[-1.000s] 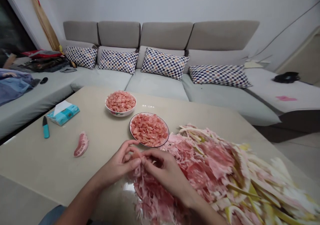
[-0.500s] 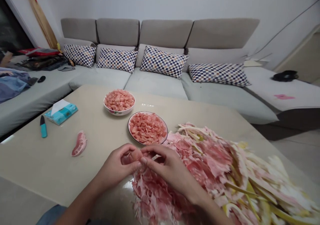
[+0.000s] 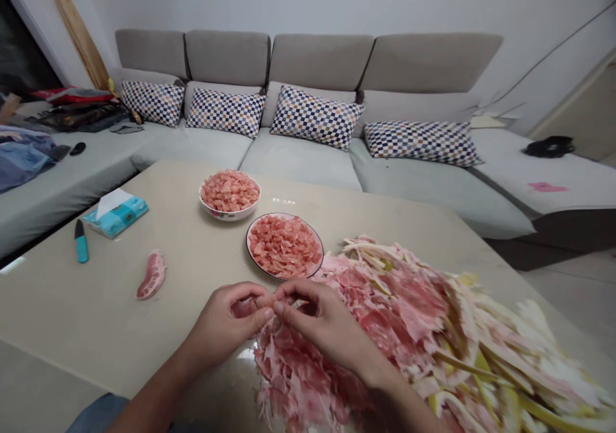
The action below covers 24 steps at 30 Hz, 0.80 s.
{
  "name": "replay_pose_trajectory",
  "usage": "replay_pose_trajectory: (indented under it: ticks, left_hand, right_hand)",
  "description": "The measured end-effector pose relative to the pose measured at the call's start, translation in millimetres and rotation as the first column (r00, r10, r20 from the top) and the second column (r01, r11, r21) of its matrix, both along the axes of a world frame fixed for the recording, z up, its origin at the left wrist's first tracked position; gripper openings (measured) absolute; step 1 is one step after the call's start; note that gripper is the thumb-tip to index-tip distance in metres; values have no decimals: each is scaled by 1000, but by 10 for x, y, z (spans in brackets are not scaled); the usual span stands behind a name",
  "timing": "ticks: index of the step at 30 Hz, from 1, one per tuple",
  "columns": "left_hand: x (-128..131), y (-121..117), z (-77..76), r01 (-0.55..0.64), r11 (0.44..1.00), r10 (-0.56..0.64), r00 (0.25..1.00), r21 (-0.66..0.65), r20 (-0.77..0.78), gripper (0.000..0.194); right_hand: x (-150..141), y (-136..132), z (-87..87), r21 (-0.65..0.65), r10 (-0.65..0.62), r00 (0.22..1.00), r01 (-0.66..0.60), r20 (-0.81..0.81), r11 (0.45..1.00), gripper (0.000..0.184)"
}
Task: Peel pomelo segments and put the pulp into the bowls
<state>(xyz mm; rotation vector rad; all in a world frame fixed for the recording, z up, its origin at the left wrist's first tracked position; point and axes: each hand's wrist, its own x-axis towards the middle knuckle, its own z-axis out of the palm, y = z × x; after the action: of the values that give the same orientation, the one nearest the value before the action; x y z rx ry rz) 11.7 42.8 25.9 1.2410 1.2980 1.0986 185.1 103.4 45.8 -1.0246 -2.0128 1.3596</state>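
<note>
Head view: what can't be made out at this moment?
- The pinched piece between the left hand and right hand: mostly hidden by the fingers, head view.
- The pomelo membrane pile: cut off by the right and bottom edges, head view.
- The tissue packet print: too small to read, head view.

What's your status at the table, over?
Left hand and right hand pinching pink pomelo segment. Just above peel pile. Nothing in the way.
</note>
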Motion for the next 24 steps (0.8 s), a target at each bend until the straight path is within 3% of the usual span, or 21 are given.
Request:
replay_pose_trajectory:
  ticks: [8,10,15,18,24]
  left_hand:
    - [-14,4,-31,-9,1000,10,995,-7,98,11]
    - [-18,5,-28,-15,1000,14,999,16,40,12]
    - [-20,-1,-13,-62,989,104,939,135,-329,12]
    - [-17,1,-13,-53,988,102,929,143,-356,12]
    - [-35,5,-41,-92,978,155,920,186,-361,13]
  right_hand:
    - [21,55,-34,-138,66,991,-82,-118,987,22]
    - [18,46,-45,-118,60,992,-74,-112,990,21]
    - [-11,34,-60,-6,6,996,-7,-92,1000,19]
    - [-16,59,-83,-29,-2,990,-3,-144,1000,15]
    - [-20,81,-159,-199,-48,974,3,-219,980,24]
